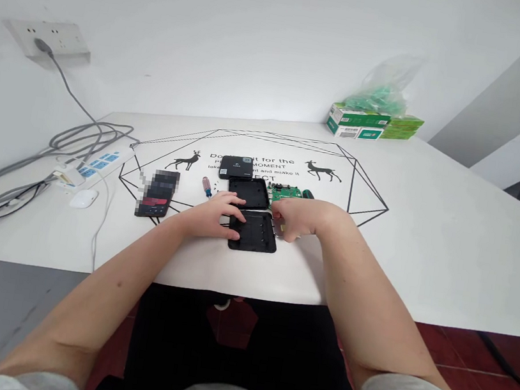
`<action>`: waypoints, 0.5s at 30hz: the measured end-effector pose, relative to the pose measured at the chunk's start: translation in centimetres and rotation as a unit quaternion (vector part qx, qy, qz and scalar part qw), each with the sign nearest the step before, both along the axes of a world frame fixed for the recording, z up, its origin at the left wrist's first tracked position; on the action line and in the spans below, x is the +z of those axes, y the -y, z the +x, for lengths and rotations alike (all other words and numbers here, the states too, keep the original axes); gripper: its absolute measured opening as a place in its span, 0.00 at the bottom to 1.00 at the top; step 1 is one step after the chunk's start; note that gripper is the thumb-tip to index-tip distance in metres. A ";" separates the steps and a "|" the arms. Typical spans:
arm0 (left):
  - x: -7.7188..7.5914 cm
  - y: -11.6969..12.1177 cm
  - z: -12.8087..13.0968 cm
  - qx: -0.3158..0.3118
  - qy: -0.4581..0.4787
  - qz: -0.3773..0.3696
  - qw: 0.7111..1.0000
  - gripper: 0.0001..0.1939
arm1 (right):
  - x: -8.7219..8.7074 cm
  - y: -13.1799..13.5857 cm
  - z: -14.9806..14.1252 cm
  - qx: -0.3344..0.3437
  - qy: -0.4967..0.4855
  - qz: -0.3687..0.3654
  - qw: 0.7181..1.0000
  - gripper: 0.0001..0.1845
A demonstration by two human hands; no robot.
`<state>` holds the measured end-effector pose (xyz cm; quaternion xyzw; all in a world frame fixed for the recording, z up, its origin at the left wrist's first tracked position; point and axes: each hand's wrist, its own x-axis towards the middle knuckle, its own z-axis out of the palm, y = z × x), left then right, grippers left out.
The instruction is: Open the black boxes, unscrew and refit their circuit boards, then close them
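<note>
My left hand (218, 216) lies with its fingers spread over the left edge of a black plastic cover (258, 237), which rests flat on the table. Curled downward, my right hand (296, 217) is at that cover's right edge, beside a partly hidden flat piece; what its fingertips hold, if anything, is hidden. Just beyond, a second black plastic shell (249, 192) lies inner side up. The green circuit board (285, 191) sits behind my right hand, next to a dark green handle (308, 194). Farther back is a closed black box (237, 167) with labels.
A screwdriver (207, 185) and tiny dark bits lie left of the shells. Left of these are a phone (159, 194), white earbud case (84, 199), glasses (10, 206), power strip (99, 166) and coiled cables. Green-white boxes (358, 120) under a plastic bag (381, 92) stand against the wall.
</note>
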<state>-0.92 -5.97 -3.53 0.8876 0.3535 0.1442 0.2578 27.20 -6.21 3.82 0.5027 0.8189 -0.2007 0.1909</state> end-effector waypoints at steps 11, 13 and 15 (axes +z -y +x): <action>0.2 0.0 -0.1 -0.006 -0.004 0.006 1.000 0.20 | 0.5 -0.2 0.0 -0.018 -0.015 0.000 1.000 0.18; 0.2 0.0 -0.1 -0.005 -0.004 0.007 1.000 0.20 | 0.5 -0.1 -0.2 -0.008 -0.006 0.001 1.000 0.19; 0.2 0.0 -0.1 -0.006 -0.003 0.007 1.000 0.20 | 0.6 0.1 -0.4 0.000 0.001 0.007 1.000 0.19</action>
